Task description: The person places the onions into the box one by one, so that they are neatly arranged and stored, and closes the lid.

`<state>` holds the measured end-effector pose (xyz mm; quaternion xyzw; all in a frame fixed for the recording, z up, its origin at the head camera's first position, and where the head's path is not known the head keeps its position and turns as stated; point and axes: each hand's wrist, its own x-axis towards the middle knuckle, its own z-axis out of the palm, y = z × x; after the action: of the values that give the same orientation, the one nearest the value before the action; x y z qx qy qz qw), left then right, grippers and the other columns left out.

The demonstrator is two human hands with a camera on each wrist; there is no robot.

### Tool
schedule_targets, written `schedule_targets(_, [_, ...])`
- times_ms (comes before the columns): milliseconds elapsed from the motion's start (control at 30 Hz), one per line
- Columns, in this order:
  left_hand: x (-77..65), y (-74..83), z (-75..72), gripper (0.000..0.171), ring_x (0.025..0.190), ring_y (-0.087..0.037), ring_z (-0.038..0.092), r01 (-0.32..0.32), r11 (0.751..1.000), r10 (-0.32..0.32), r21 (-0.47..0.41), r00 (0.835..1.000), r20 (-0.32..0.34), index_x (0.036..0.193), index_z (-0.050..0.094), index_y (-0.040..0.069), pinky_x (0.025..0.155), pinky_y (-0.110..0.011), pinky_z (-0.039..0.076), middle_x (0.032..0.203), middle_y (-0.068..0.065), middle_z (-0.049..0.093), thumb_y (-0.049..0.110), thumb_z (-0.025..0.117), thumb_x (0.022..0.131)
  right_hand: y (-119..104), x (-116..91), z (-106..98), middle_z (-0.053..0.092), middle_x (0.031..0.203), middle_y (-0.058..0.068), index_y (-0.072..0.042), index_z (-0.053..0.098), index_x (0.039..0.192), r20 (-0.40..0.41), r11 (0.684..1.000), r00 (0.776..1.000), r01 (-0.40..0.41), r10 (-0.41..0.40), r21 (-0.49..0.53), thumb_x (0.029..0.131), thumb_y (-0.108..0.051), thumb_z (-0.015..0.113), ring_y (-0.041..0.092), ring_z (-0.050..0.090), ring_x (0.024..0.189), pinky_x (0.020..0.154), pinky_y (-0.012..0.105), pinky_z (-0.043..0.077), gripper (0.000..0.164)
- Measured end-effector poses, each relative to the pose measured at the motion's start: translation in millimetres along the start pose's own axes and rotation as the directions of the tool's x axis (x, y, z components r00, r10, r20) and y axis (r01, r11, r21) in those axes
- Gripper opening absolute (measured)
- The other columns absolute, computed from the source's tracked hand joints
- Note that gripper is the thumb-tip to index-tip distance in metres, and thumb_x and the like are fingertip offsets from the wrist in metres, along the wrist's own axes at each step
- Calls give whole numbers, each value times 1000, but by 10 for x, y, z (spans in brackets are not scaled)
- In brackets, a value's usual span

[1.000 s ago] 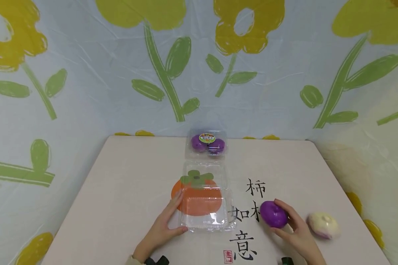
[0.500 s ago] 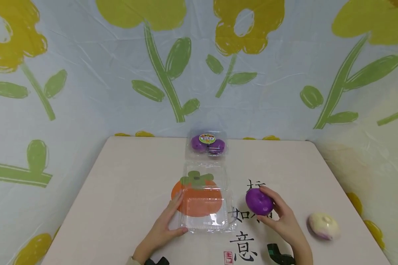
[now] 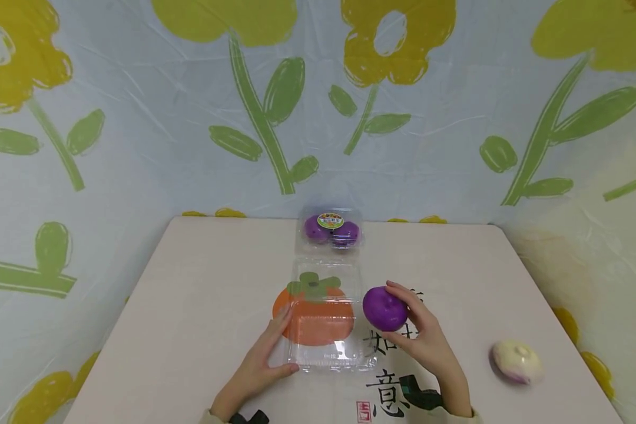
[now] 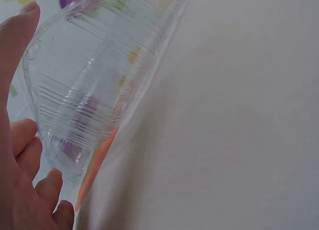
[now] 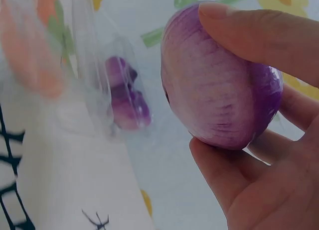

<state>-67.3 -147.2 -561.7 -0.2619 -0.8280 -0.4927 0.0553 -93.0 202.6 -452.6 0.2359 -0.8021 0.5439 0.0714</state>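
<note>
A round purple onion (image 3: 385, 309) is held up in my right hand (image 3: 424, 330), thumb on one side and fingers on the other. In the right wrist view, the onion (image 5: 214, 80) shows pale streaks. Left of it, a clear plastic clamshell box (image 3: 328, 353) lies unfolded over a printed orange persimmon. My left hand (image 3: 259, 362) touches the box's left side, fingers extended along the edge and thumb near the front corner. In the left wrist view, those fingers (image 4: 47, 185) lie beside the box wall (image 4: 84, 90).
Behind the unfolded box stands a closed clear box (image 3: 331, 242) with two purple onions and an oval label. A whitish onion (image 3: 516, 362) with a purple underside lies at the right of the table (image 3: 206, 265). A flower-print cloth (image 3: 159, 147) hangs behind.
My right hand has carried the purple onion left and slightly away from me, close to the box's right side. The left hand and the box have stayed put.
</note>
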Motion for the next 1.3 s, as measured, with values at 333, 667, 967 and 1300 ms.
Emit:
schedule_targets(333, [13,17,-10,98,150,-30,19,0,1000,0,0,1000,-5,158,26,10,120,-20,7,164,-7,20,40,80,82,-146,163,378,47,148,9,-10,44,147,19,998,1000,9,-10,64,67,8,87,22,47,133,103,24,44,92])
schedule_targets(667, [13,-9,-1,95,148,-35,21,-87,996,88,22,996,-32,155,28,3,123,-31,4,162,-17,23,42,77,85,-172,187,832,47,148,4,-15,44,147,60,987,994,-102,95,121,66,6,88,28,46,135,106,35,46,95])
schedule_targets(967, [40,14,-4,99,146,-42,22,-79,997,79,-6,996,-28,155,29,1,123,-37,2,161,-19,24,32,83,78,-139,173,1161,54,136,8,-9,52,135,70,986,984,-166,164,16,58,10,89,29,55,123,96,45,53,87])
schedule_targets(1300, [32,8,-1,95,148,-37,22,-85,996,85,11,996,-24,155,29,3,123,-35,1,161,-17,24,42,77,84,-112,199,1342,52,125,15,-4,50,124,110,950,970,-182,215,-252,55,1,90,39,55,116,97,61,48,80])
